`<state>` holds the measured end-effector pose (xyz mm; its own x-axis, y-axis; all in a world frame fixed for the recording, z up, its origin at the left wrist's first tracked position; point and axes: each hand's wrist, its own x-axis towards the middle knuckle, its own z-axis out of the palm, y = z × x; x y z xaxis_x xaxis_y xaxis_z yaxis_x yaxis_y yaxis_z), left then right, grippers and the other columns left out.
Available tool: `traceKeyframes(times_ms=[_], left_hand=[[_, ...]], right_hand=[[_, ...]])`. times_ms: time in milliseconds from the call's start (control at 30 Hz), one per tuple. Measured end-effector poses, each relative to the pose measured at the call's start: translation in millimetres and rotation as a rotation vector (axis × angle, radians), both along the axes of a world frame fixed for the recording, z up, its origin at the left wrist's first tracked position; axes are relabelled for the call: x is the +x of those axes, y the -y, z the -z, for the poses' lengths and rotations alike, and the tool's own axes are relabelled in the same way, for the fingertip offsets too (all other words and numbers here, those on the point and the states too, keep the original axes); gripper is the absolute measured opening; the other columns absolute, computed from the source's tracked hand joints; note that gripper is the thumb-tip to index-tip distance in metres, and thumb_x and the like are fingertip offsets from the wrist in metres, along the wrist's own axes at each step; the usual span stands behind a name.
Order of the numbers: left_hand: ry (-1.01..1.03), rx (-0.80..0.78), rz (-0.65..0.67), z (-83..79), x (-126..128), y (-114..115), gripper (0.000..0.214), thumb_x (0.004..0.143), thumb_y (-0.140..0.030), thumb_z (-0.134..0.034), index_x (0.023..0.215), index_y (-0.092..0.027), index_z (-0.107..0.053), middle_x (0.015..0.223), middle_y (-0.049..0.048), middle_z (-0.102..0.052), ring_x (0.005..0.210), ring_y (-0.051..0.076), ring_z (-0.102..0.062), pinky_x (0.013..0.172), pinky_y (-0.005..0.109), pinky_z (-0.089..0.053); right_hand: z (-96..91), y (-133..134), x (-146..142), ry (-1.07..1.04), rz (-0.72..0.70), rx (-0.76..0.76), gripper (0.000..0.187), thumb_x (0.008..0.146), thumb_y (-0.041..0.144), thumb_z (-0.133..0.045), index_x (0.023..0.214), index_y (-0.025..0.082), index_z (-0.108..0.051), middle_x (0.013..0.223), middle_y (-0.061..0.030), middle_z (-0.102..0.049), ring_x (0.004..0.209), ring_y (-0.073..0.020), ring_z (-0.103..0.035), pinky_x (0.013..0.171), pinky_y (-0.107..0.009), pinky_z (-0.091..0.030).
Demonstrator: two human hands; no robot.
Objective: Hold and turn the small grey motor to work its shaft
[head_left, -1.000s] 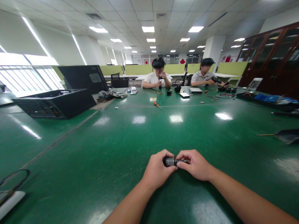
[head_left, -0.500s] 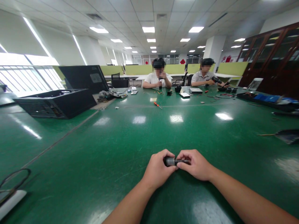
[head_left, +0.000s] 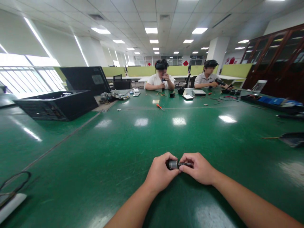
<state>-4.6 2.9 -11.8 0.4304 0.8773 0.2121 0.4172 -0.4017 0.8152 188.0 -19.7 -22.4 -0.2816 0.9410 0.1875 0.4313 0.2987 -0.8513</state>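
Near the front of the green table (head_left: pixel 133 139), my two hands meet around a small cylindrical metal part. My left hand (head_left: pixel 161 171) is closed on its silver-grey cylinder (head_left: pixel 174 164), whose left end is dark and partly covered by the fingers. A thin, dark, ridged shaft (head_left: pixel 184 164) sticks out of the cylinder to the right. My right hand (head_left: pixel 199 167) is closed around the shaft, thumb in front and fingers behind, so its far end is hidden. The part lies roughly level, pointing left to right.
An orange screwdriver (head_left: pixel 160 107) lies farther off. At the left stands an open black computer case (head_left: pixel 57 104). Two people (head_left: pixel 160 80) sit across the table among small parts. A black tray (head_left: pixel 273 103) with blue items and a dark dustpan-like object (head_left: pixel 293 139) lie at right.
Slightly more of the shaft shows between the cylinder and my right fingers. Otherwise both hands stay in nearly the same place.
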Motion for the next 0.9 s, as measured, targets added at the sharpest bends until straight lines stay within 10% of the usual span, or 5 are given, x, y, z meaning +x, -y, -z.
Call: traceKeyframes(times_ms=[900], left_hand=[[0.031, 0.002, -0.021, -5.0, 0.2, 0.7, 0.018, 0.070, -0.021, -0.075, 0.085, -0.018, -0.067, 0.078, -0.0004, -0.068, 0.073, 0.016, -0.063, 0.065, 0.024, -0.044]], right_hand=[[1.9, 0.2, -0.3, -0.009, 0.041, -0.008, 0.009, 0.080, 0.027, -0.066, 0.080, 0.018, -0.066, 0.066, 0.0011, -0.061, 0.057, -0.0124, -0.050, 0.054, -0.023, -0.037]])
